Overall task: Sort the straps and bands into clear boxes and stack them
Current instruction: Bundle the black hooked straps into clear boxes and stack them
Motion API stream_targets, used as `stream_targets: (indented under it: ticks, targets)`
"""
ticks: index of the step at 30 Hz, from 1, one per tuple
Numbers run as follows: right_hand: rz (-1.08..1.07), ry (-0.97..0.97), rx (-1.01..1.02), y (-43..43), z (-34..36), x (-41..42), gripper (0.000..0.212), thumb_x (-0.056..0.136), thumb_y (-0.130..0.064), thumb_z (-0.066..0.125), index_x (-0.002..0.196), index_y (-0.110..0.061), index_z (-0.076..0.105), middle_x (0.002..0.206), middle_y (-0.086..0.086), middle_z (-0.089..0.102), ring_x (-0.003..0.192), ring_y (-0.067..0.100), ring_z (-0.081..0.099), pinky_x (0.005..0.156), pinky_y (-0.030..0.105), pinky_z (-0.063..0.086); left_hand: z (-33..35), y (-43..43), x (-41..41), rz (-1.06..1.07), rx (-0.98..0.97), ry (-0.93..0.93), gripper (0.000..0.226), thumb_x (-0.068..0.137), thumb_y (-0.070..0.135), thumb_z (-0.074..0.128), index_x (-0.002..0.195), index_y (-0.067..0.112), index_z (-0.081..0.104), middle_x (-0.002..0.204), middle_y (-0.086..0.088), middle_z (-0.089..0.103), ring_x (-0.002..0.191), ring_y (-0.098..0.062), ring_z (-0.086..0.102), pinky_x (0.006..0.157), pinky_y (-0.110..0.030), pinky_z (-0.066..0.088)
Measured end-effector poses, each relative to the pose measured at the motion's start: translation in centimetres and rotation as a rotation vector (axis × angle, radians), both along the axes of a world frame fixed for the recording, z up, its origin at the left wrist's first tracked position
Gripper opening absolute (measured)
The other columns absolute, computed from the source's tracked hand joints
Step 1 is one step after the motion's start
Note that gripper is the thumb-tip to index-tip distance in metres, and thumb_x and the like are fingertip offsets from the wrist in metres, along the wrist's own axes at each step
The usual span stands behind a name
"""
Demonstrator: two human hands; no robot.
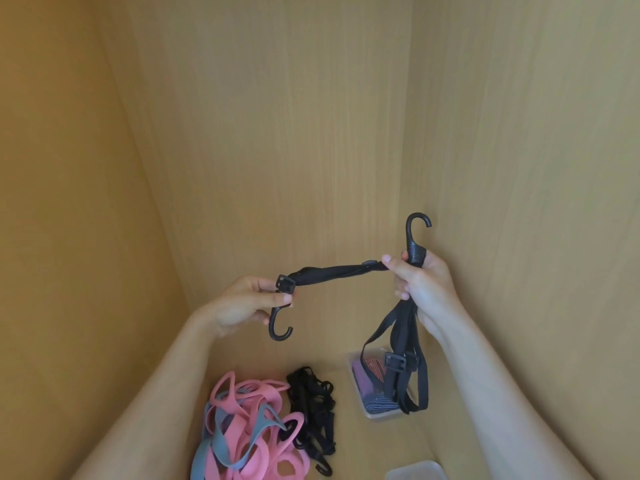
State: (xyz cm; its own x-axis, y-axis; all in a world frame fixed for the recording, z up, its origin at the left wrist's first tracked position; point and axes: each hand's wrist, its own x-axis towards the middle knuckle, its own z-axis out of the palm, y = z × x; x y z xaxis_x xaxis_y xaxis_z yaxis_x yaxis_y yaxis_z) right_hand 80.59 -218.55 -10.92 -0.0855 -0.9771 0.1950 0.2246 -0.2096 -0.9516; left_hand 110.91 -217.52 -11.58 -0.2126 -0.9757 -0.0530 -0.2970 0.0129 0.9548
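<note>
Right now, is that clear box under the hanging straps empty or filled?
Not empty: the clear box holds striped pink, orange and dark fabric; the black strap dangles in front.

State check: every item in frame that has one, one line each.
black hook strap: held in the air, one stretch between both hands, the rest hanging in loops.
left hand: pinches strap by the buckle.
right hand: grips bunched strap, hook pointing up.
pink and grey bands: loose tangled pile, unsorted.
black straps: loose heap, unsorted.
clear box: unlidded, patterned bands inside.
second clear container: cut off by the frame; contents unclear.
</note>
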Motion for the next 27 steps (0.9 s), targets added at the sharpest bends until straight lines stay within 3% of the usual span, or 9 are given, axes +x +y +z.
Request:
stream_targets:
  ticks: [8,11,15,20,27]
  targets:
    - [0.024,-0.06,0.08,0.1,-1.1,0.5,0.037,0.086,-0.018,0.079,0.081,-0.021,0.043,0.063,-0.005,0.036,0.049,0.012,0.029,0.046,0.022,0.037,-1.5,1.0,-1.1,-0.039,0.088,0.286,0.039,0.071,0.035,0.085,0.096,0.007,0.074,0.095,-0.009,0.072,0.076,-0.011,0.063,0.058,-0.019,0.05]
    - [0.039,-0.073,0.099,0.4,-1.3,0.7,0.036,0.087,-0.016,0.079,0.081,-0.02,0.043,0.065,-0.005,0.038,0.049,0.01,0.03,0.044,0.022,0.036,-1.8,1.0,-1.1,-0.024,0.1,0.337,0.03,0.084,0.029,0.078,0.102,0.005,0.073,0.099,-0.01,0.073,0.08,-0.013,0.064,0.062,-0.019,0.054]
    - [0.063,-0.081,0.125,0.9,-1.5,1.5,0.035,0.087,-0.016,0.078,0.081,-0.019,0.044,0.062,-0.005,0.038,0.049,0.011,0.029,0.043,0.021,0.036,-2.6,0.8,-2.1,0.007,0.149,0.403,0.035,0.083,0.019,0.074,0.113,0.001,0.07,0.1,-0.012,0.074,0.091,-0.016,0.071,0.074,-0.024,0.059]
    - [0.084,-0.082,0.143,1.5,-2.0,2.2,0.035,0.087,-0.012,0.078,0.083,-0.017,0.044,0.058,-0.009,0.041,0.049,0.01,0.03,0.042,0.02,0.034,-3.6,0.4,-3.3,0.199,0.154,0.558,0.024,0.085,0.007,0.072,0.106,-0.004,0.069,0.092,-0.01,0.073,0.085,-0.016,0.073,0.072,-0.022,0.061]
    - [0.086,-0.062,0.137,1.7,-1.8,2.6,0.03,0.09,-0.009,0.073,0.081,-0.016,0.046,0.061,-0.006,0.042,0.05,0.01,0.031,0.044,0.022,0.033,-4.4,0.2,-3.8,0.363,0.066,0.356,0.018,0.089,0.003,0.073,0.106,-0.002,0.069,0.097,-0.012,0.07,0.087,-0.017,0.073,0.077,-0.024,0.061]
